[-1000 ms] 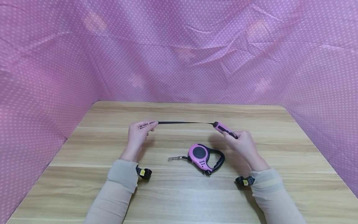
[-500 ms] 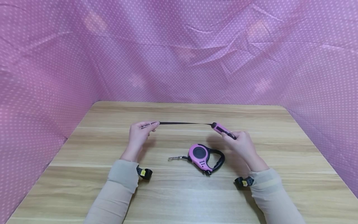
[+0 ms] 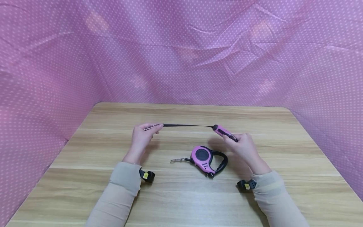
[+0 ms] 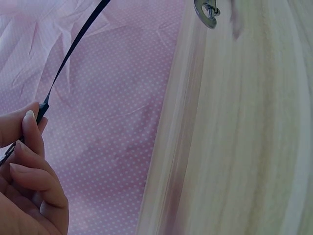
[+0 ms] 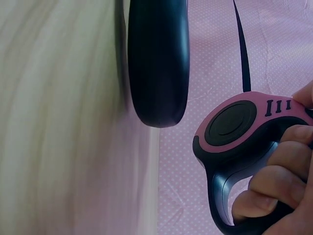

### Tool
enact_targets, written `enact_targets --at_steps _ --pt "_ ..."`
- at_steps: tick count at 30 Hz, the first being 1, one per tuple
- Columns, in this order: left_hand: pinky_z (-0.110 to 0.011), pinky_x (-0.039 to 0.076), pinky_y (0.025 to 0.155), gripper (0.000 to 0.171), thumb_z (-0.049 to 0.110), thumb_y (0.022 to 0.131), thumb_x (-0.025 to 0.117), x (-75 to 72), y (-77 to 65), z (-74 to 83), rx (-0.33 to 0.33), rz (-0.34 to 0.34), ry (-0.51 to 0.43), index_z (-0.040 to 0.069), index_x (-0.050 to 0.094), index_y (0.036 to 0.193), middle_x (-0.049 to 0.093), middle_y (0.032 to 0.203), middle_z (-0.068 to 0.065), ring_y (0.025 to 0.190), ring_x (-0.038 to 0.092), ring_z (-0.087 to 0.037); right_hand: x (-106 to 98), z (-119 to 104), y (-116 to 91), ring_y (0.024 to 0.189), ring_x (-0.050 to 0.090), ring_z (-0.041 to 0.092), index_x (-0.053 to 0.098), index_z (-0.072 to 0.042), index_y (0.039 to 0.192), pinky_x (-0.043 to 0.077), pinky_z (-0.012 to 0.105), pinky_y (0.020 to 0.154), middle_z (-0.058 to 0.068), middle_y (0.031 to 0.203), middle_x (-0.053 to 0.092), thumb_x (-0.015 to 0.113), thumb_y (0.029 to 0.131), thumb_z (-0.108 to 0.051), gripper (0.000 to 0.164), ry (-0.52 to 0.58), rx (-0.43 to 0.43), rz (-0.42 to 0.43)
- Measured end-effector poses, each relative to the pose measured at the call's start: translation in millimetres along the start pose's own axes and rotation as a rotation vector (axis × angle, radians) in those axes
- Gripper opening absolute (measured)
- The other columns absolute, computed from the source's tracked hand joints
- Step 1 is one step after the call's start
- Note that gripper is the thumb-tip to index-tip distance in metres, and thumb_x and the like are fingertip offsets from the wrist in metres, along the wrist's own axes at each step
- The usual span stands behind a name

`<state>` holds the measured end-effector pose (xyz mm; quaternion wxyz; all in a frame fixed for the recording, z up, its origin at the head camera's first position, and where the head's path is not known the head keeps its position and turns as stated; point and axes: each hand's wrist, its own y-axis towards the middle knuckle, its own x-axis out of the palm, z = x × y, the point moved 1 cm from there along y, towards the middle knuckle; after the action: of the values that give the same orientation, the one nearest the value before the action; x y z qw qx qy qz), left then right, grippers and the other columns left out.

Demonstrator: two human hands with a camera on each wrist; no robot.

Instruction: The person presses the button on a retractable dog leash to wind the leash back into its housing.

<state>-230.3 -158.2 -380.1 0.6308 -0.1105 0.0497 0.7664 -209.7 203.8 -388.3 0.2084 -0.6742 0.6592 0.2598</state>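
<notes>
My right hand [image 3: 244, 148] grips a pink and black retractable dog leash [image 3: 222, 130], fingers curled through its black handle in the right wrist view, thumb at the pink casing [image 5: 274, 105]. From its nose a thin black strap [image 3: 187, 125] runs level to my left hand [image 3: 140, 137]. There, thumb and forefinger pinch the strap's end at the metal clip [image 3: 151, 127], whose far part the fingers hide. A second, matching leash [image 3: 202, 155] lies flat on the table between my forearms. Its silver clip [image 3: 178, 160] points left and shows at the top of the left wrist view.
The wood-grain table [image 3: 181, 201] has rounded far corners. Pink dotted cloth [image 3: 181, 56] hangs behind it and along both sides. Black camera mounts with yellow marks sit at the left wrist [image 3: 146, 176] and right wrist [image 3: 246, 185]. A rounded black shape [image 5: 159, 63] looms close in the right wrist view.
Both hands have drifted slightly toward each other, the right one leftward with the leash. The strap between them has become a little shorter. The leash on the table has not moved.
</notes>
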Motion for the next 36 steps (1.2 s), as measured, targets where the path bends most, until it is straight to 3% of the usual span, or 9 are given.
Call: enact_targets --at_steps 6,13,19,25,29,36 --pt "-0.029 0.049 0.067 0.039 0.038 0.083 0.079 1.7 -2.5 1.4 0.003 -0.013 0.008 0.008 0.074 0.107 0.07 0.082 0.008 0.073 0.054 -0.011 2 -1 0 0.042 0.035 0.009 0.053 -0.007 0.054 0.03 0.023 0.039 -0.006 0.048 0.045 0.066 0.091 -0.036 0.049 -0.023 -0.024 0.01" --pt "-0.027 0.048 0.065 0.04 0.04 0.083 0.079 3.3 -2.7 0.7 0.002 -0.025 0.009 0.01 0.075 0.108 0.074 0.097 -0.008 0.077 0.056 -0.015 2 -7 -4 0.042 0.034 0.008 0.055 -0.003 0.056 0.03 0.023 0.039 -0.008 0.048 0.043 0.067 0.091 -0.036 0.049 -0.031 -0.047 0.01" --pt "-0.025 0.046 0.064 0.039 0.041 0.082 0.079 4.7 -3.5 1.5 0.004 -0.034 0.01 0.01 0.075 0.105 0.074 0.093 -0.005 0.076 0.055 -0.018 3 -11 -6 0.041 0.033 0.007 0.053 -0.004 0.054 0.029 0.022 0.039 -0.009 0.047 0.043 0.067 0.091 -0.036 0.05 -0.038 -0.065 0.002" --pt "-0.025 0.046 0.067 0.038 0.04 0.083 0.079 6.5 -5.0 3.1 0.019 -0.043 0.024 0.01 0.075 0.106 0.074 0.1 -0.013 0.082 0.059 -0.021 5 -11 -6 0.041 0.033 0.008 0.051 -0.007 0.052 0.029 0.022 0.039 -0.01 0.046 0.042 0.067 0.09 -0.034 0.05 -0.056 -0.096 0.011" --pt "-0.026 0.047 0.069 0.037 0.039 0.083 0.079 7.5 -6.7 4.9 0.03 -0.055 0.033 0.01 0.075 0.106 0.074 0.099 -0.012 0.085 0.059 -0.023 6 -11 -6 0.041 0.033 0.008 0.053 -0.005 0.052 0.029 0.022 0.039 -0.009 0.047 0.042 0.067 0.09 -0.033 0.049 -0.067 -0.105 0.021" --pt "-0.026 0.047 0.068 0.037 0.039 0.084 0.078 8.0 -7.7 6.7 0.042 -0.062 0.049 0.01 0.075 0.106 0.073 0.088 0.0 0.079 0.058 -0.017 7 -15 -7 0.043 0.035 0.009 0.053 -0.007 0.053 0.029 0.022 0.04 -0.008 0.049 0.043 0.066 0.09 -0.034 0.047 -0.086 -0.105 0.021"
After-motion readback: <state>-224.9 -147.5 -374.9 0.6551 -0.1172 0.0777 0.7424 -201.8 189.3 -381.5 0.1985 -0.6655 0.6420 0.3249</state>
